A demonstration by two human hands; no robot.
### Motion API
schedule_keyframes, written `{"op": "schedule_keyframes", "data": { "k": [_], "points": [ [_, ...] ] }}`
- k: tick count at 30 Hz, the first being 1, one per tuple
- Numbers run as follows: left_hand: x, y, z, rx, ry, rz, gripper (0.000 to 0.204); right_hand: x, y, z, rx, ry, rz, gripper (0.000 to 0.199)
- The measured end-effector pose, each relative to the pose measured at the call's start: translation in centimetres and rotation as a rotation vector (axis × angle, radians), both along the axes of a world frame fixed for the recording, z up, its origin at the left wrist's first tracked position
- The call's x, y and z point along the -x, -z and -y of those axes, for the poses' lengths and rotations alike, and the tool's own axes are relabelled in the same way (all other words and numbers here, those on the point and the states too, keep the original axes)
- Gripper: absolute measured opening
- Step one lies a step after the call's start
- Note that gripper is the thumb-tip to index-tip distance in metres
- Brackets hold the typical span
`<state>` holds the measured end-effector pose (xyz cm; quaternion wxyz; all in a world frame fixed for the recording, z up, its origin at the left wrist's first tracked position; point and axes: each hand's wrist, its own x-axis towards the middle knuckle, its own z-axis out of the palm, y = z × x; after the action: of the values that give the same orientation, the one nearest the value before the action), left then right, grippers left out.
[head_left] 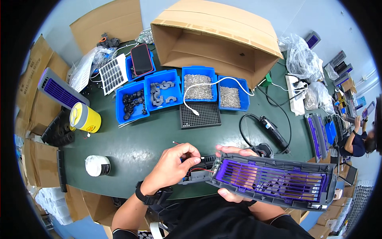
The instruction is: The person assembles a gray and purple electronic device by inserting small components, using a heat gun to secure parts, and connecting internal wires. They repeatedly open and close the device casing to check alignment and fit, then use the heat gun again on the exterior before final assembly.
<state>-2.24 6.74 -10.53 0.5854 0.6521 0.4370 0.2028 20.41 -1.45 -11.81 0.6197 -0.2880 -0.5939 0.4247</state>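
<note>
My right hand [238,151] grips a long grey housing panel with a purple slatted grille [274,181], its inner side up and tilted. Fingers wrap the far edge, the thumb lies at the near edge, and the palm shows through the slats. My left hand [172,164] is closed in a pinch at the panel's left end, on what looks like a thin wire with a small white plug [202,158]. Below it, a red wire [201,170] runs to the panel. Partly hidden under both hands, a dark grey housing part [197,176] lies at the table's near edge.
Blue bins [163,107] of black knobs, grey clips and screws stand behind a black grid tray [200,119]. An electric screwdriver [274,133] with a looped cord lies right. A yellow canister [89,118] and white jar [96,165] stand left. Behind sits a cardboard box [215,40]. A co-worker [354,139] works far right.
</note>
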Motion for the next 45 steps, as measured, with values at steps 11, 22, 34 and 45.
{"op": "schedule_keyframes", "data": {
  "k": [11,22,34,45],
  "points": [
    [0.0,0.6,-0.1,-0.206,0.016,-0.006,0.012,0.0,0.5,-0.1,-0.005,0.034,0.047,0.097],
    [1.6,1.3,0.3,0.227,0.191,0.289,0.014,1.7,0.0,-1.0,-0.171,-0.027,0.345,0.084],
    [0.9,-0.7,2.2,-0.285,0.176,-0.078,0.01,2.4,0.1,-0.4,-0.157,-0.049,0.331,0.084],
    [0.1,-2.6,3.1,-0.271,0.18,-0.325,0.012,2.0,-0.1,-0.5,-0.219,-0.058,0.446,0.081]
  ]
}}
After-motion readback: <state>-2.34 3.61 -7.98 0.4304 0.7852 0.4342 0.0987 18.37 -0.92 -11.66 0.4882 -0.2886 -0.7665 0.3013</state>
